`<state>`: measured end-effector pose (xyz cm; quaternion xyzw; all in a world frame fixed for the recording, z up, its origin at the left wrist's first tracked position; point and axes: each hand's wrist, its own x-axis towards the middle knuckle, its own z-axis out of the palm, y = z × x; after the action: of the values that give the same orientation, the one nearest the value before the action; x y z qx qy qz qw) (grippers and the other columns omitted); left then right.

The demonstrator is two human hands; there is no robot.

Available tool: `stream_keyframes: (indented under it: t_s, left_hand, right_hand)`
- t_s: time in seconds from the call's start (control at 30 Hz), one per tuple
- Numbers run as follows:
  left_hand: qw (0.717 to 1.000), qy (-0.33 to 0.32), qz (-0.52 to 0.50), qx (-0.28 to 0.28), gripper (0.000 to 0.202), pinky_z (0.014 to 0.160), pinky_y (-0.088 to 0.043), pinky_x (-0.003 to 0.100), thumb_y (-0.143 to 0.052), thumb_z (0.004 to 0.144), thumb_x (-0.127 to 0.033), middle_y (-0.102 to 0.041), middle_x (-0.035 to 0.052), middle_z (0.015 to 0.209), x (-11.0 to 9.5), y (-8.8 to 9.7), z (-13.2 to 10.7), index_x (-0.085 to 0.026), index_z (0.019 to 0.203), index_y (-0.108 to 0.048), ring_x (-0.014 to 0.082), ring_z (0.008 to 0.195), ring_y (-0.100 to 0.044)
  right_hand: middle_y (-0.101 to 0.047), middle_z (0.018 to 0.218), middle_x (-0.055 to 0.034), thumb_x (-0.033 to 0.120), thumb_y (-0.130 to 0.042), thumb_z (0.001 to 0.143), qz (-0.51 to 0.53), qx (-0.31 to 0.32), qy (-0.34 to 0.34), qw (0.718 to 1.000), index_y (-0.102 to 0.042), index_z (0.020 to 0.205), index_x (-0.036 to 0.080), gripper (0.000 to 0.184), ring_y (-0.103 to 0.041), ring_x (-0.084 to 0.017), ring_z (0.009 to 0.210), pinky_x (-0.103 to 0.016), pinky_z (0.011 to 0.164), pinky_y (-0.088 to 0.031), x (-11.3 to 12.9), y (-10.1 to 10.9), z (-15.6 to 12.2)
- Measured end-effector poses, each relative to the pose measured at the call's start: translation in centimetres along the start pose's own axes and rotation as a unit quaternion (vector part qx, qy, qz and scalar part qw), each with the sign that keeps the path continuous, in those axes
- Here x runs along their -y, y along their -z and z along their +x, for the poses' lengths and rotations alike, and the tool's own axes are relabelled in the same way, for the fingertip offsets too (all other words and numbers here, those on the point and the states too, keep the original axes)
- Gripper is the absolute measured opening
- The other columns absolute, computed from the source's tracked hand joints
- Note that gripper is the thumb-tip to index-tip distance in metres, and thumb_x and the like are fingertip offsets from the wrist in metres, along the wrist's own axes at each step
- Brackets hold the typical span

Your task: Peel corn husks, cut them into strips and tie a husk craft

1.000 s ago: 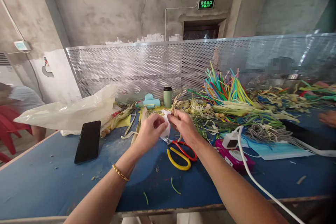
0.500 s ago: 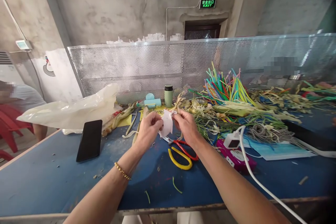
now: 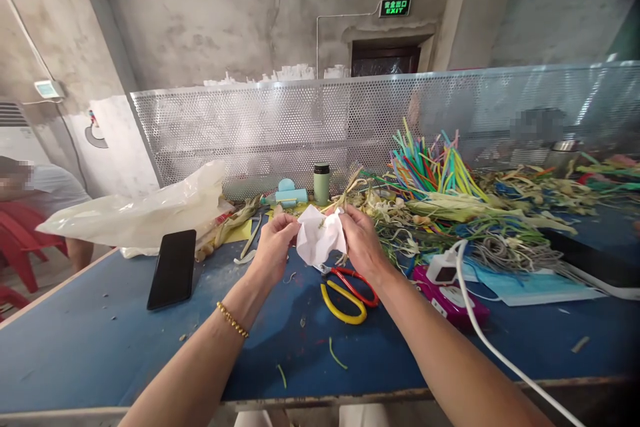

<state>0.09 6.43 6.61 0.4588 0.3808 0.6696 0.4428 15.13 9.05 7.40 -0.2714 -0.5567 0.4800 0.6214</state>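
My left hand (image 3: 274,247) and my right hand (image 3: 361,240) are raised over the blue table (image 3: 90,340), both pinching the edges of a crumpled white tissue (image 3: 316,237) spread between them. A gold bracelet sits on my left wrist. Just below my right hand lie scissors with one red and one yellow handle (image 3: 345,293). A black phone (image 3: 173,269) lies flat to the left of my left hand.
A cream plastic bag (image 3: 145,213) lies at the left. Corn husks, green stalks and coloured straws (image 3: 435,167) are piled to the right, before a perforated metal screen (image 3: 250,133). A white charger cable (image 3: 490,347), pink box, green cup (image 3: 321,183) and teal item stand nearby. A person sits at far left.
The tissue, held small and folded between my fingers a second ago, has been pulled open and now spreads wider between both hands, which have moved slightly apart.
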Motion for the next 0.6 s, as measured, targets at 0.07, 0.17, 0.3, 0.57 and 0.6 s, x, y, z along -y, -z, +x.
stream_keyframes:
  t_s: [0.07, 0.17, 0.3, 0.57, 0.6]
  left_hand:
    - [1.000, 0.000, -0.003, 0.004, 0.018, 0.048, -0.032, 0.020, -0.070, 0.059, -0.026, -0.052, -0.0047, 0.057, 0.0, 0.0, 0.0, -0.015, 0.067, -0.057, 0.0070, 0.050, -0.044]
    - [1.000, 0.004, -0.020, 0.014, 0.019, 0.048, -0.032, 0.020, -0.070, 0.059, -0.026, -0.051, -0.0053, 0.056, -0.1, 0.1, 0.0, -0.015, 0.068, -0.057, 0.0066, 0.049, -0.043]
    - [0.998, 0.016, -0.064, 0.009, 0.019, 0.052, -0.039, 0.020, -0.069, 0.059, -0.024, -0.053, -0.0045, 0.059, -0.3, 0.6, 0.5, -0.016, 0.067, -0.054, 0.0075, 0.052, -0.049]
    - [0.997, 0.065, -0.035, -0.036, 0.013, 0.054, -0.048, 0.025, -0.061, 0.061, -0.018, -0.061, 0.0017, 0.066, -0.1, 1.8, 2.5, -0.017, 0.073, -0.055, 0.0134, 0.057, -0.058]
    - [0.998, 0.060, -0.017, -0.032, 0.012, 0.054, -0.048, 0.027, -0.060, 0.062, -0.017, -0.061, 0.0026, 0.065, -0.4, 1.9, 3.1, -0.017, 0.073, -0.056, 0.0147, 0.057, -0.059]
  right_hand:
    - [-0.056, 0.061, 0.0014, 0.031, -0.061, 0.071, -0.003, -0.005, 0.005, 1.000, -0.062, 0.072, 0.018, 0.013, -0.050, -0.013, 0.055, -0.024, 0.050, -0.037, -0.1, 0.0, 0.0]
    - [-0.056, 0.060, 0.0010, 0.033, -0.063, 0.069, 0.001, -0.021, 0.000, 1.000, -0.062, 0.070, 0.018, 0.015, -0.049, -0.012, 0.053, -0.024, 0.049, -0.037, -0.2, 0.0, 0.2]
    - [-0.040, 0.044, 0.0070, 0.033, -0.061, 0.068, -0.023, -0.070, -0.058, 0.996, -0.062, 0.072, 0.018, 0.015, -0.034, -0.008, 0.038, -0.022, 0.039, -0.024, -0.9, 0.6, 0.9]
    - [-0.030, 0.039, 0.0099, 0.025, -0.062, 0.064, -0.066, -0.072, -0.111, 0.989, -0.044, 0.055, 0.020, 0.021, -0.022, -0.003, 0.033, -0.019, 0.034, -0.010, -2.7, 1.6, 1.9]
    - [-0.030, 0.038, 0.0100, 0.024, -0.062, 0.063, -0.062, -0.065, -0.121, 0.989, -0.044, 0.054, 0.020, 0.021, -0.022, -0.003, 0.033, -0.018, 0.033, -0.010, -2.8, 1.7, 1.9]
